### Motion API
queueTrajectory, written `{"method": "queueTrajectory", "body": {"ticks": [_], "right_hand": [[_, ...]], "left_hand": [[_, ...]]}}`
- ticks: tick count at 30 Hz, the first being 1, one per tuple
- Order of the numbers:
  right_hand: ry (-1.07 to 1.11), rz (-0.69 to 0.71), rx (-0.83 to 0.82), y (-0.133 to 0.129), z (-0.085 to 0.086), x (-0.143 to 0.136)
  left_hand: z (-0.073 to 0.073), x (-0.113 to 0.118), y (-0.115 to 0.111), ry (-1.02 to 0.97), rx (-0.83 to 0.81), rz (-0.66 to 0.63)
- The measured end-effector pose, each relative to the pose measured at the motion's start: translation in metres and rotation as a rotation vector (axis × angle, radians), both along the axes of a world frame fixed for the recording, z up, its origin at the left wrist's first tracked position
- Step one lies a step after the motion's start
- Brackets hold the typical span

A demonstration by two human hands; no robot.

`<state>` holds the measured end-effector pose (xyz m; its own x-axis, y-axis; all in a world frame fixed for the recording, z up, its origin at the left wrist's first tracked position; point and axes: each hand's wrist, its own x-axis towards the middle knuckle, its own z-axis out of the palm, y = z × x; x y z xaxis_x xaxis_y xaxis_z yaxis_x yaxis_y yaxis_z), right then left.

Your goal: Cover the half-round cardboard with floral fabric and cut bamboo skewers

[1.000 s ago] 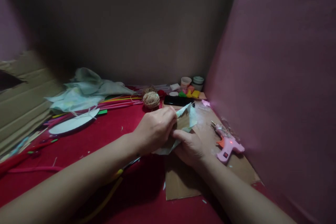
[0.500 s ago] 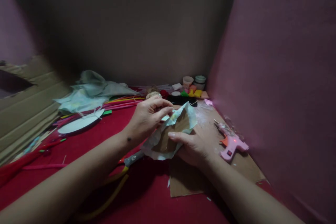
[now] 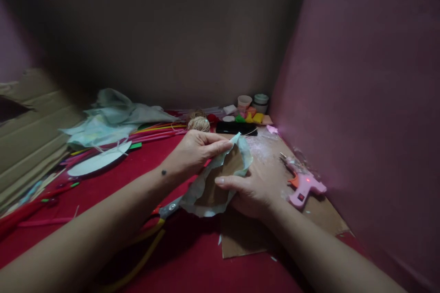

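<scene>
Cardboard (image 3: 213,183) edged with limp cloth (image 3: 206,209) looks light and stiff, best held by its flat middle; both hands grip it above the red surface (image 3: 165,256), right (image 3: 252,192) at its side, left (image 3: 192,153) pinching the soft tip.

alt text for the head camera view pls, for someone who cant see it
Two bare hands, left and right, hold a cardboard piece edged with pale fabric over a red surface; scissors, twine and a pink glue gun lie around.

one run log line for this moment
left hand pinches cloth edge; right hand holds cardboard piece; glue gun on cardboard sheet, red light lit
</scene>
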<state>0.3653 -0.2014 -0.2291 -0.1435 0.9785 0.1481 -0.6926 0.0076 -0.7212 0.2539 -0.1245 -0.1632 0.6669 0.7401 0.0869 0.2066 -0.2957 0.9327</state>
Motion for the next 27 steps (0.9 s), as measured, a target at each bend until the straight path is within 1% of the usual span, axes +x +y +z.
{"method": "queueTrajectory", "body": {"ticks": [2, 5, 7, 8, 10, 12, 13, 15, 16, 18, 20, 22, 24, 27], "right_hand": [[-0.001, 0.002, 0.004, 0.001, -0.002, 0.0], [0.003, -0.006, -0.01, 0.003, -0.006, 0.001], [0.001, -0.006, -0.02, 0.004, -0.008, 0.001], [0.003, -0.006, -0.018, 0.004, -0.008, 0.001], [0.009, -0.017, -0.003, 0.003, -0.006, 0.002], [0.027, -0.021, 0.007, 0.003, -0.002, 0.002], [0.037, -0.022, 0.003, 0.003, 0.0, 0.003], [0.057, -0.042, -0.01, 0.003, 0.004, 0.005], [0.066, -0.062, -0.019, 0.004, 0.005, 0.006], [0.072, -0.108, -0.042, 0.005, 0.005, 0.008], [0.063, -0.12, -0.059, 0.007, 0.003, 0.009], [0.048, -0.107, -0.052, 0.007, 0.0, 0.01], [0.034, -0.078, -0.027, 0.007, 0.0, 0.012], [0.023, -0.053, 0.029, 0.006, 0.005, 0.015]], "left_hand": [[-0.004, 0.002, 0.0, 0.002, 0.109, 0.004], [-0.015, 0.005, 0.002, 0.01, 0.361, 0.02], [-0.022, 0.006, 0.003, 0.037, 0.49, 0.011], [-0.024, 0.006, 0.004, 0.051, 0.513, -0.008], [-0.023, 0.004, 0.005, 0.053, 0.488, -0.059], [-0.019, -0.002, 0.006, 0.004, 0.462, -0.082], [-0.016, -0.005, 0.007, -0.019, 0.492, -0.088], [-0.012, -0.012, 0.007, -0.017, 0.651, -0.115], [-0.012, -0.015, 0.006, 0.016, 0.754, -0.157], [-0.016, -0.021, 0.005, 0.139, 0.917, -0.265], [-0.023, -0.023, 0.004, 0.272, 0.998, -0.326], [-0.031, -0.024, 0.002, 0.36, 1.043, -0.313], [-0.034, -0.023, -0.002, 0.394, 1.078, -0.273], [-0.028, -0.025, -0.007, 0.373, 1.082, -0.238]]}}
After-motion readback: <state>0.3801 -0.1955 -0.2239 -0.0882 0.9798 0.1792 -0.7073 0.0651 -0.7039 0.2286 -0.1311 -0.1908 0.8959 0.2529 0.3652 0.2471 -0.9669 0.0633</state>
